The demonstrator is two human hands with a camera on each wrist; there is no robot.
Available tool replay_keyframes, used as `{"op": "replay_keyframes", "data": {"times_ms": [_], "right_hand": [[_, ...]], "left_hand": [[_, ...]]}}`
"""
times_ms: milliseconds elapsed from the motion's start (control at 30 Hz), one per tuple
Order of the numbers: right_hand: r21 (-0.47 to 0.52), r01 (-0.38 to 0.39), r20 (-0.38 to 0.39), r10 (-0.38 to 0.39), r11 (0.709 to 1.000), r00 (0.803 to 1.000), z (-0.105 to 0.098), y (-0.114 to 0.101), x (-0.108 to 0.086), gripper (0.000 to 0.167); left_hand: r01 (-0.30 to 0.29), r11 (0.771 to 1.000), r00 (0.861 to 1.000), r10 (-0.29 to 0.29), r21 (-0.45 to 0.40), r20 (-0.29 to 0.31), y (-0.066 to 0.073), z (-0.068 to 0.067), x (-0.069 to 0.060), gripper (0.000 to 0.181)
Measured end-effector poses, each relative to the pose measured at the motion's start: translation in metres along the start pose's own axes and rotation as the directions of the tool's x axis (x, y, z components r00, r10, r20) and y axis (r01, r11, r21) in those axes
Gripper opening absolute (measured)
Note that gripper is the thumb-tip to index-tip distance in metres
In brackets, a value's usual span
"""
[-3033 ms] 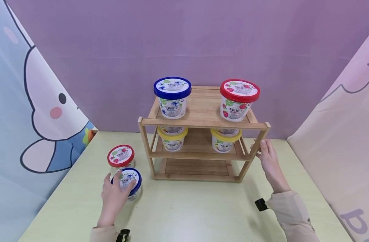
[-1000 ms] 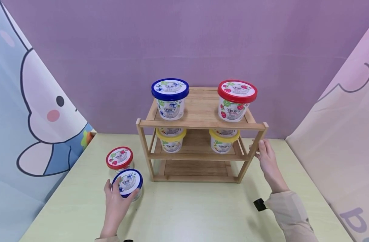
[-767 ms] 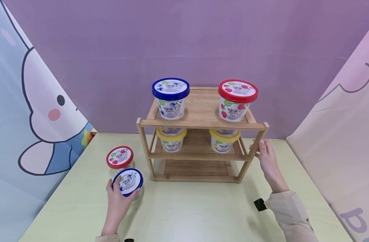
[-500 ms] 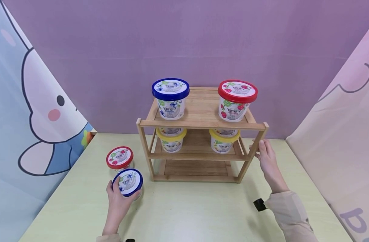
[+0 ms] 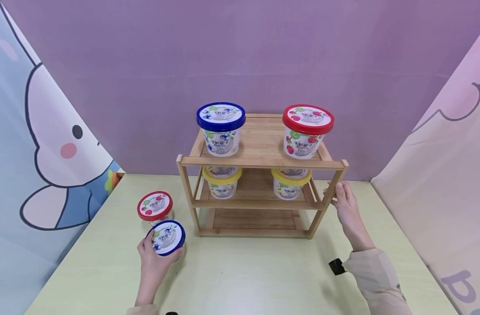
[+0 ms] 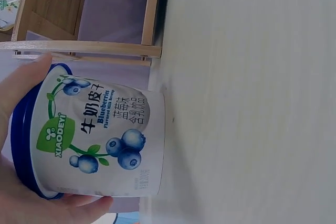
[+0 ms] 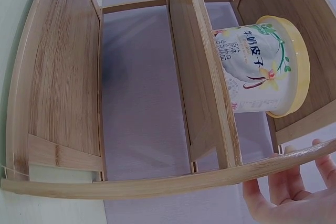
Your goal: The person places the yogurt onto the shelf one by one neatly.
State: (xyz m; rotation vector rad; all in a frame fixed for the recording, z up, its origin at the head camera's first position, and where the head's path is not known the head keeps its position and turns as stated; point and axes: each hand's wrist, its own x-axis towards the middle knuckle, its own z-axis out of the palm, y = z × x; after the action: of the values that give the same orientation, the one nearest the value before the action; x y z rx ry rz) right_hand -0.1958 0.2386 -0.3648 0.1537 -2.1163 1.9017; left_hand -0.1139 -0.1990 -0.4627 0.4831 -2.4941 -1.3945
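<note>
My left hand point(image 5: 154, 264) grips a white tub point(image 6: 100, 135) of blueberry milk drink by its blue lid point(image 5: 168, 238), thumb on one side and fingers on the other. In the left wrist view its base is at or just over the table; I cannot tell if they touch. Right behind it stands a red-lidded tub point(image 5: 155, 206), partly hidden. My right hand point(image 5: 348, 214) holds the right front post of a wooden rack point(image 5: 261, 161), its fingers point(image 7: 257, 200) partly behind the post in the right wrist view.
On the rack's top shelf stand a blue-lidded tub point(image 5: 221, 130) at left and a red-lidded tub point(image 5: 307, 131) at right. Two yellow-lidded tubs, one left point(image 5: 223, 183) and one right point(image 5: 290, 183), stand on the middle shelf. A purple cloth point(image 5: 240, 57) hangs behind the table point(image 5: 240, 275).
Three seconds ago my left hand lay spread over the blue-lidded tub; its thumb and fingers now clasp the lid's sides. My right hand stays at the rack post.
</note>
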Motion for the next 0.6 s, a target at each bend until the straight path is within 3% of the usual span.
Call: {"op": "replay_keyframes", "data": {"times_ms": [367, 600], "right_hand": [[-0.005, -0.007, -0.01, 0.007, 1.0, 1.0, 0.0005, 0.0009, 0.0009, 0.021], [0.01, 0.002, -0.018, -0.002, 1.0, 1.0, 0.0008, 0.0018, 0.0007, 0.019]], "left_hand": [[0.013, 1.0, 0.999, -0.013, -0.002, -0.047, 0.002, 0.0012, -0.0034, 0.099], [-0.026, 1.0, 0.999, 0.026, 0.002, -0.047, 0.0078, 0.0009, -0.0075, 0.098]]}}
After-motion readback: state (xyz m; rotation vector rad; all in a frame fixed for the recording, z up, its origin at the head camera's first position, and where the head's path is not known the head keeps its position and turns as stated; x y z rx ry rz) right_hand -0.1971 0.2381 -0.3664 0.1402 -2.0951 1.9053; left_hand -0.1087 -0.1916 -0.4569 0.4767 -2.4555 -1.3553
